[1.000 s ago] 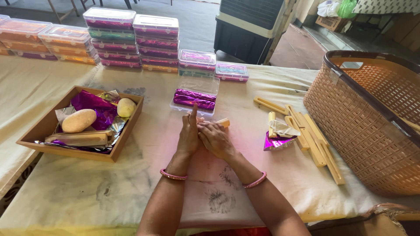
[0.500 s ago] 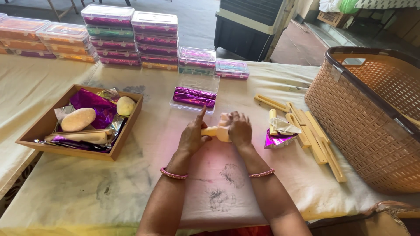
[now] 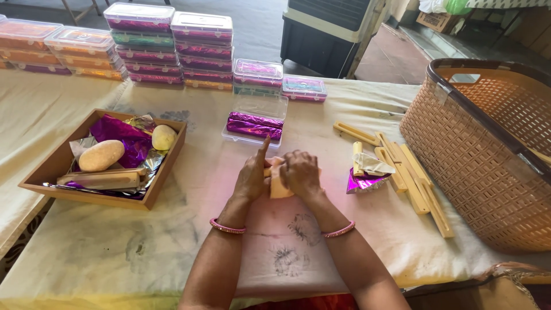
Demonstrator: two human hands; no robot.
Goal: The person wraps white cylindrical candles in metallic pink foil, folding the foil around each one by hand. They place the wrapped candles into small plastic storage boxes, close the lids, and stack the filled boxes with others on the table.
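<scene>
My left hand (image 3: 252, 175) and my right hand (image 3: 299, 172) are together at the middle of the cloth-covered table (image 3: 172, 241). Between them they grip a pale tan block (image 3: 278, 186), partly hidden by the fingers. The left forefinger points up. Just beyond the hands sits an open clear plastic box (image 3: 255, 123) with two purple foil-wrapped bars inside. Right of my right hand lie a crumpled purple foil wrapper (image 3: 363, 181) and several pale wooden mould pieces (image 3: 410, 181).
A wooden tray (image 3: 57, 183) at the left holds purple foil, two pale dough lumps and a wooden piece. Stacks of filled clear boxes (image 3: 166, 49) line the far edge. A large woven basket (image 3: 488, 149) stands at the right. A dark cooler stands behind the table.
My hands have drawn back toward me from the clear box. They have lifted the pale block off the cloth and closed around it together.
</scene>
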